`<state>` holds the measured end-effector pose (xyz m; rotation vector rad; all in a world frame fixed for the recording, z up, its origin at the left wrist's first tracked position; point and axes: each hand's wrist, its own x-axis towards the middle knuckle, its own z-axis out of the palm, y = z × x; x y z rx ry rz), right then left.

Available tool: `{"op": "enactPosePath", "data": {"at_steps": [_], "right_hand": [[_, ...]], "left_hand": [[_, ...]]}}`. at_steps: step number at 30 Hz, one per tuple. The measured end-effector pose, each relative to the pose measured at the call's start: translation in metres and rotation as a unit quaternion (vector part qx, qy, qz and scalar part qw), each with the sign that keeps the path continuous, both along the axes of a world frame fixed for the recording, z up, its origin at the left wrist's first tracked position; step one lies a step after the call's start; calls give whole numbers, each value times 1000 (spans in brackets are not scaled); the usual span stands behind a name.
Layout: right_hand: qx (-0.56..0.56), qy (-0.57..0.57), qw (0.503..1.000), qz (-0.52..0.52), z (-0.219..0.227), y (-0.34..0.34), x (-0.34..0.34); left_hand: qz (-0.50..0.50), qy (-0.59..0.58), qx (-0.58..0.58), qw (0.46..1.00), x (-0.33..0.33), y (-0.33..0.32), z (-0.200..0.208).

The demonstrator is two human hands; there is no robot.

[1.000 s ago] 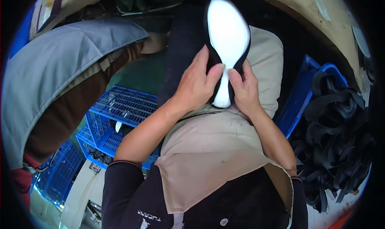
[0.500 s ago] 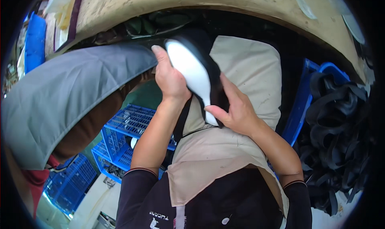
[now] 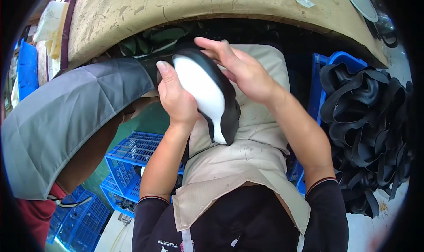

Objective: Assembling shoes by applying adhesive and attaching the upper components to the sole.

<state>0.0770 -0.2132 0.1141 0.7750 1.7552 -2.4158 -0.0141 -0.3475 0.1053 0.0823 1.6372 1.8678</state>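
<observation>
Over my lap, a shoe last with a white bottom and a black shoe upper around it is held tilted, bottom side up, its wide end away from me. My left hand grips its left edge, thumb pointing up along the side; the fingers are hidden underneath. Beside the wide end, my right hand has its fingers stretched out over the black edge. Whether those fingertips press on the upper, I cannot tell. The narrow end points down onto my beige apron.
A worn tan workbench curves across the far side. Black strip-like loops are heaped at the right by a blue crate. Blue baskets stand at lower left. A co-worker's grey apron covers their legs at the left.
My right hand has left the narrow end and moved up to the wide end, its fingers extending. The last has shifted slightly left and down, still in my left hand.
</observation>
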Motion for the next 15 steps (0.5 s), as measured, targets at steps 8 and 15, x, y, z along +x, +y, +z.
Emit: {"op": "enactPosePath", "data": {"at_steps": [8,15], "right_hand": [[289,-241,891,254,-6,-18,-4],[385,38,915,-116,-88,-91,74]], "left_hand": [[13,63,-67,996,17,-20,-40],[-61,85,-10,994,5,-25,-67]]}}
